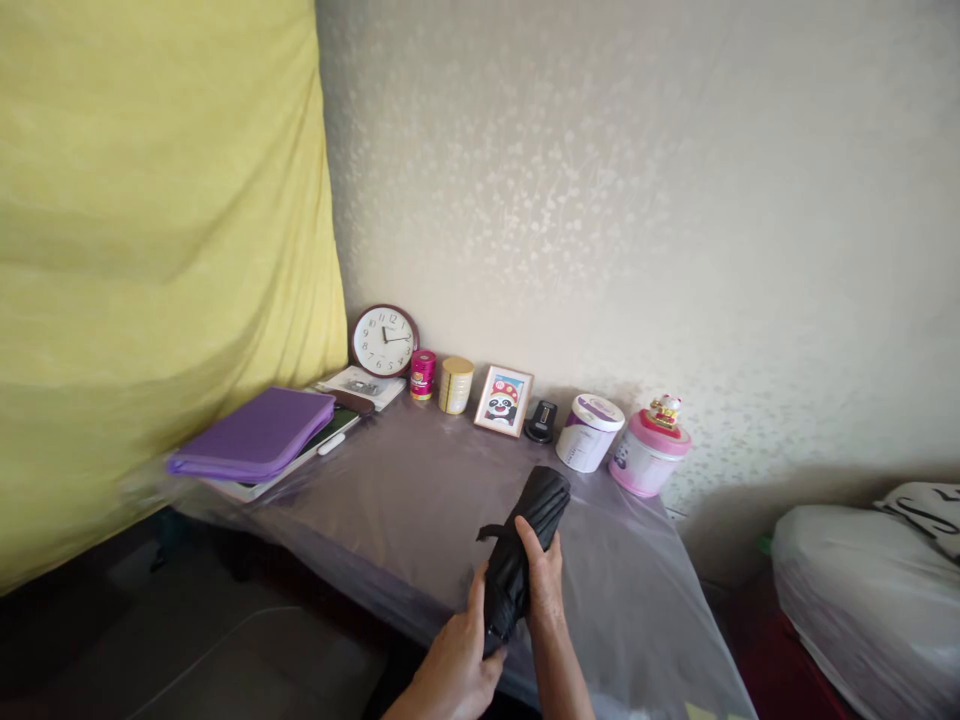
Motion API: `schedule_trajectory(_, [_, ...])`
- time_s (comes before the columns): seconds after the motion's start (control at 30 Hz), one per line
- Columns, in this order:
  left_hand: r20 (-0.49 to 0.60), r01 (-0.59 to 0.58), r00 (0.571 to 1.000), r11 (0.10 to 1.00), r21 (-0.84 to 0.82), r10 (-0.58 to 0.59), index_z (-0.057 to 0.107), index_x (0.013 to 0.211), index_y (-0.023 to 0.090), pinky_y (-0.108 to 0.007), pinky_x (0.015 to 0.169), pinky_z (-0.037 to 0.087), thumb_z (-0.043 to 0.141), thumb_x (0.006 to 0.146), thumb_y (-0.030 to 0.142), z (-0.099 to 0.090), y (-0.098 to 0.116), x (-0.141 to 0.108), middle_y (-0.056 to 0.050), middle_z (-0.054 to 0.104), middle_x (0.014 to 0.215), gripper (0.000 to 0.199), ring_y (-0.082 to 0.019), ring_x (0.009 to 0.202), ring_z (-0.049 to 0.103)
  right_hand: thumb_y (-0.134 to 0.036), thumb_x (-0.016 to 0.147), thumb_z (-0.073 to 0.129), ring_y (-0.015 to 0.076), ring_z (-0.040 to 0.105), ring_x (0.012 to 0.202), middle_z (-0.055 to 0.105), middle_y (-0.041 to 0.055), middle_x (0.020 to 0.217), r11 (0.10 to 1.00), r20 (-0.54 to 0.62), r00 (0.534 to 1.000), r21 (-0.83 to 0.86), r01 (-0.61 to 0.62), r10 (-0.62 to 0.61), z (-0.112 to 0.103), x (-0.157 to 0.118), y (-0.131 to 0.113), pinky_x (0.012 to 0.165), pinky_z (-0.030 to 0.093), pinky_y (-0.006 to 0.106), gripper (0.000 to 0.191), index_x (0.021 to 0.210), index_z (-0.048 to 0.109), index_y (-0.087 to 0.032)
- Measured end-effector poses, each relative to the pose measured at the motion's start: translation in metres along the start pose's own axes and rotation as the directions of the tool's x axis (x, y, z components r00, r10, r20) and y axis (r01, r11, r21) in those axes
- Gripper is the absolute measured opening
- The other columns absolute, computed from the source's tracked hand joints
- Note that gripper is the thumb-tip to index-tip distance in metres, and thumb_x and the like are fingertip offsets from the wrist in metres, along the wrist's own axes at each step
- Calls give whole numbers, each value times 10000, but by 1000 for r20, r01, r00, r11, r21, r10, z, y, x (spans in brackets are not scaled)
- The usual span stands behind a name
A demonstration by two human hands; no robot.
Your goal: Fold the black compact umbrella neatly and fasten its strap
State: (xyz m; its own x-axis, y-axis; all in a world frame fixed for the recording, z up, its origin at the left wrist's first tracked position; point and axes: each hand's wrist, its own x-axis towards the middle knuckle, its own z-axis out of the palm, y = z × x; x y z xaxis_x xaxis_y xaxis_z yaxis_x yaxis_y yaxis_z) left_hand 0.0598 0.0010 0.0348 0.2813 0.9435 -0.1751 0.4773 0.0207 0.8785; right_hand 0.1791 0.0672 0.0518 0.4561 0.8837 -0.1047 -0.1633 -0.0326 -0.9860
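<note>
A black folded umbrella (536, 515) is held between my two hands over the near part of the table. Its canopy is bunched along the shaft, and a short strap sticks out to the left. My left hand (466, 650) grips the lower end near the handle, fingers closed around it. Higher up, my right hand (546, 585) is wrapped around the right side of the canopy, with the thumb lying across the folds. The umbrella tilts, its far end pointing up and to the right.
Along the back of the table (405, 490) stand a wall clock (385, 341), a pink can (423, 376), a yellow canister (455, 386), a framed panda picture (503, 401), a black stand (541, 422), a white-purple tub (589, 434) and a pink-lidded tub (649, 455). A purple folder (255, 432) lies left.
</note>
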Motion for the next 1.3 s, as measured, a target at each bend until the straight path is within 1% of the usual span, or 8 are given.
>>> schedule_trajectory(0.1, [225,79,974,915,-395,12,74,1365,243,-219,443,410,503,733,252,-8,12,-4,-34,615,830,764,-112,446,550,-488,627,675,186,593,696,630,0,771,996,35,998,77,-47,45,-1,-1,-4,632,492,290,549,1046,552,-155])
schedule_trajectory(0.2, [310,131,949,834,-537,50,154,1335,235,-170,375,343,526,721,290,-7,18,-4,44,557,637,720,-58,337,433,-499,633,659,193,598,705,639,10,782,991,88,994,106,-80,71,-1,-2,-9,629,493,297,570,1069,559,-145])
schedule_trajectory(0.33, [176,125,982,945,-303,-73,155,1349,201,-213,407,370,488,751,259,3,8,1,33,548,612,687,-84,350,434,-473,611,690,209,608,768,653,21,819,1000,57,998,15,-17,16,0,-3,-10,675,491,294,566,1053,559,-145])
schedule_trajectory(0.43, [-55,45,998,998,50,-42,159,1374,152,-279,652,443,461,749,162,6,-4,5,-92,627,860,694,-188,693,613,-457,609,703,208,609,775,649,16,825,999,31,999,-22,33,-32,3,-4,-6,683,495,290,552,1042,544,-155])
schedule_trajectory(0.53, [-108,-9,993,969,248,37,147,1391,154,-276,800,399,421,754,105,2,-10,5,-123,620,1023,695,-221,947,585,-459,613,703,206,614,751,643,12,799,1000,25,999,-7,23,-23,6,-3,-1,670,505,294,547,1037,529,-159])
schedule_trajectory(0.83, [161,122,982,985,-120,-101,-55,1391,203,-290,484,459,416,798,236,-11,4,4,-46,634,757,758,-161,441,564,-453,634,698,183,618,630,625,-23,703,992,89,995,116,-57,47,2,-1,4,586,514,290,526,1042,518,-174])
schedule_trajectory(1.07, [-105,-38,989,877,479,101,54,1408,233,-292,816,423,420,751,68,-8,-12,10,-90,587,1140,770,-213,963,593,-394,606,737,193,633,747,650,4,790,996,38,999,85,8,-12,7,0,7,667,516,278,501,1004,535,-168])
schedule_trajectory(1.3, [-37,-71,996,958,278,85,55,1404,246,-271,856,423,572,693,313,-34,-1,9,-88,410,1349,882,-207,1067,542,-385,630,717,201,644,711,667,25,793,969,41,998,238,-59,50,6,5,22,656,527,309,506,1048,542,-158])
